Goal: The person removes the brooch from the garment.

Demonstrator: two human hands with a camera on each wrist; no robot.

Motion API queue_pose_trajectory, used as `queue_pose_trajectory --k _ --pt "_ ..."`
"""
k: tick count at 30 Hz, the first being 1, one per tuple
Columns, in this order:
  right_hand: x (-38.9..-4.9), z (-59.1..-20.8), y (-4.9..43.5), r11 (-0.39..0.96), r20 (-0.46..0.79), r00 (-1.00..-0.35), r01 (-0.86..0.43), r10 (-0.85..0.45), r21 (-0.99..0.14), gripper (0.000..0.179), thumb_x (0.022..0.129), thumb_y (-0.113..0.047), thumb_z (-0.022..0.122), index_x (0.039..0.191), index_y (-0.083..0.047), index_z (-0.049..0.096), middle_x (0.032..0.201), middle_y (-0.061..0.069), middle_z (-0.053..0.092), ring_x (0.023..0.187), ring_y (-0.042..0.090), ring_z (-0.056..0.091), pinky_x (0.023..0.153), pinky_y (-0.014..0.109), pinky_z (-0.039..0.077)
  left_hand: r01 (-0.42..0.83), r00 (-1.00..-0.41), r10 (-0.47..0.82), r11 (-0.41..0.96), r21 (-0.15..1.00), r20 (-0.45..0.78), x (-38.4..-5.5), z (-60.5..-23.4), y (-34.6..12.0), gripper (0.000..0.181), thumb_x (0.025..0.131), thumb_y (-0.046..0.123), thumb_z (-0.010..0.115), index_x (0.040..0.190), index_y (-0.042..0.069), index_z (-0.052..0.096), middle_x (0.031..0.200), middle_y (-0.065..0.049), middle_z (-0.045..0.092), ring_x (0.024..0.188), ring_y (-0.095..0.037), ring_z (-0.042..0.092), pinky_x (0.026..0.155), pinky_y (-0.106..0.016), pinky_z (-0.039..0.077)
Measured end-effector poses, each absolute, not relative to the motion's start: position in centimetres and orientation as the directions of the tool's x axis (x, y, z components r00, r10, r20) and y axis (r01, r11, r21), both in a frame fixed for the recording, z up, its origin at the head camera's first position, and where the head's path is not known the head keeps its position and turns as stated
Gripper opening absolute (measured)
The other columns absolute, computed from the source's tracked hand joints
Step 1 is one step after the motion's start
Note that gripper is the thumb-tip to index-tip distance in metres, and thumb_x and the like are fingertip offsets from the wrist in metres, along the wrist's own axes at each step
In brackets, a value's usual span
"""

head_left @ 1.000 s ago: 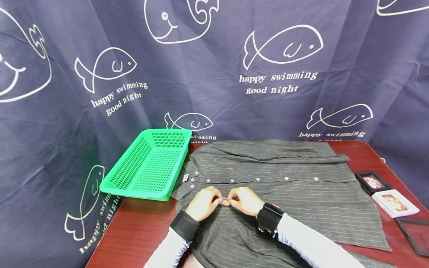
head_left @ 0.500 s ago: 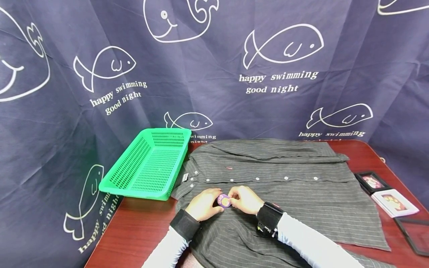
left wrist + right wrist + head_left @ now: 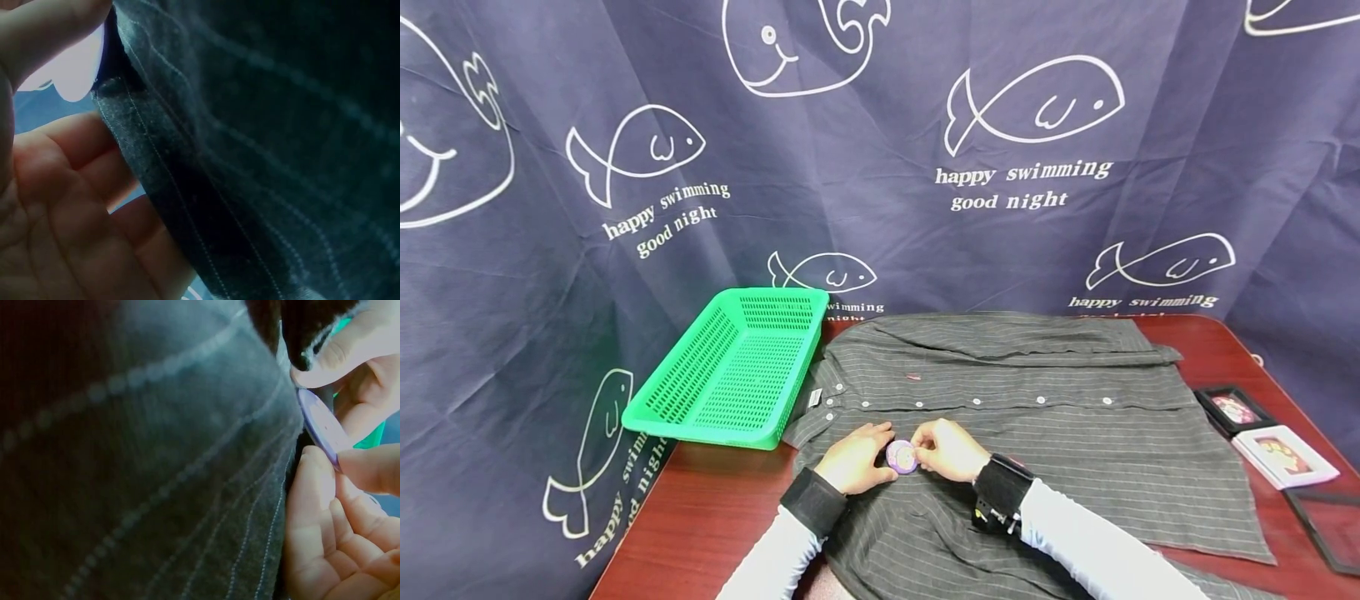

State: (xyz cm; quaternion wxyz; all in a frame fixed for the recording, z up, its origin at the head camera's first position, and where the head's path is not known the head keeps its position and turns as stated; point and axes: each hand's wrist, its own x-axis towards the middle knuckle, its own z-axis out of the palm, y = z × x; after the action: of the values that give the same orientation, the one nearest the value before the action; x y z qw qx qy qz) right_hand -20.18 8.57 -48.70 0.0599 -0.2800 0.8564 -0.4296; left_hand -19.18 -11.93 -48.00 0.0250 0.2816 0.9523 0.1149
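A round purple button badge (image 3: 901, 457) with a pale, yellowish picture sits over the chest of a dark grey pinstriped shirt (image 3: 1097, 467). My right hand (image 3: 949, 450) pinches the badge's right edge between thumb and fingertips. In the right wrist view the badge (image 3: 324, 428) shows edge-on, close against the cloth. To its left, my left hand (image 3: 853, 461) lies on the shirt, thumb and fingers extended and spread around that side. The left wrist view shows the left palm and fingers (image 3: 69, 194) beside a shirt fold. The badge's back is hidden.
A green plastic basket (image 3: 752, 367) stands left of the shirt, by the collar. At the right table edge lie a black-framed picture (image 3: 1234, 408), a white-framed one (image 3: 1285, 455) and a dark frame (image 3: 1326, 525). A printed blue curtain (image 3: 880, 167) hangs behind the red-brown table (image 3: 700, 517).
The left thumb and fingers have released the badge's left side and spread apart. The badge has turned its face upward and settled slightly lower. My right hand has kept its pinch.
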Motion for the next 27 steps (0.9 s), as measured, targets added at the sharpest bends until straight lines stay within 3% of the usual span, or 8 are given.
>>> queue_pose_trajectory --k 13,27 --pt "-20.0 -48.7 8.9 0.453 0.095 -0.841 -0.378 -0.533 -0.807 0.008 0.080 0.005 0.058 0.080 0.003 0.066 0.063 0.000 0.063 0.054 -0.001 0.053 0.052 0.016 0.048 0.521 -0.845 0.535 0.820 0.237 0.003 -19.7 -48.5 -12.2 0.065 0.078 0.034 0.077 0.132 0.002 0.060 0.142 -0.010 0.056 0.132 -0.032 0.052 0.109 -0.040 0.043" --pt "-19.7 -48.4 9.8 0.371 0.086 -0.819 -0.348 -0.568 -0.861 0.009 0.083 0.005 0.058 0.086 0.008 0.066 0.069 0.014 0.068 0.057 0.002 0.056 0.054 0.018 0.050 0.505 -0.853 0.521 0.830 0.237 -0.007 -19.8 -48.7 -12.3 0.068 0.077 0.036 0.078 0.133 0.004 0.059 0.143 -0.007 0.056 0.133 -0.031 0.051 0.108 -0.040 0.043"
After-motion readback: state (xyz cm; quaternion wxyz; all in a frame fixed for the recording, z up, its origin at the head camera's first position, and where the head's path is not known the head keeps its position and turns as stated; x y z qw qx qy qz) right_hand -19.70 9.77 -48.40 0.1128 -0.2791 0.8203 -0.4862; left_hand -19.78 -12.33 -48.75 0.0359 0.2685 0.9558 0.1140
